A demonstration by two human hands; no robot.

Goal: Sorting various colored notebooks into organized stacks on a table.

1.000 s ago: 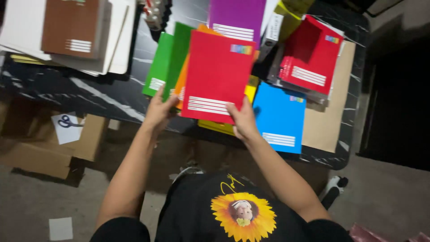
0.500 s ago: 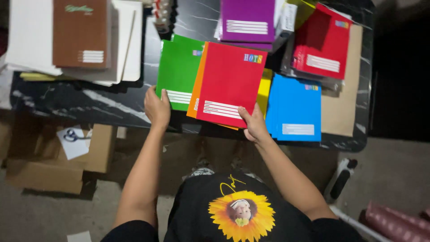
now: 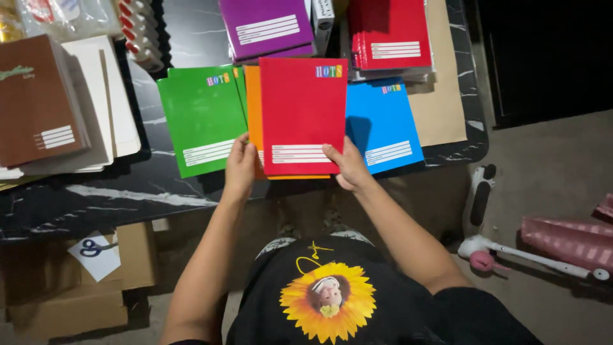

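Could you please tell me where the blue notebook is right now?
In the head view the blue notebook lies flat on the black table, right of the red notebook both hands hold, just below the red stack.

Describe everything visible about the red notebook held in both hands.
The red notebook is a thin, glossy, soft-cover rectangle with small multicoloured lettering at its top right and a white lined label near the bottom. It lies face up on an orange notebook, over the black marble-look table. The left hand and right hand grip its lower corners.

Red notebook (image 3: 302, 115), flat atop orange
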